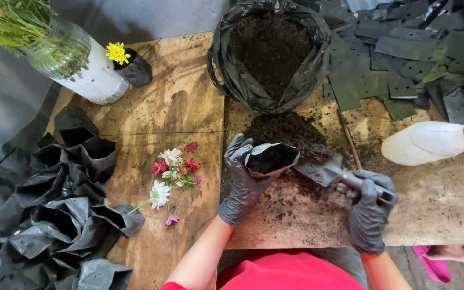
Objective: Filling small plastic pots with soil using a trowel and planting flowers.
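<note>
My left hand [241, 182], in a dark glove, holds a small black plastic grow bag [271, 158] open, its mouth tilted toward the right. My right hand [370, 212], also gloved, grips the handle of a metal trowel [323, 168] whose blade carries dark soil right beside the bag's mouth. A loose heap of soil [283, 129] lies on the wooden table [178, 102] just behind the bag. Behind that stands a large black sack of soil [269, 51], open at the top.
Cut flowers, white, pink and red [174, 174], lie left of my left hand. Several filled black grow bags [60, 204] crowd the left edge. A white jug with greenery [76, 62], a small bag with a yellow flower [127, 62], a white spray bottle [433, 140] and flat empty bags [404, 59] stand around.
</note>
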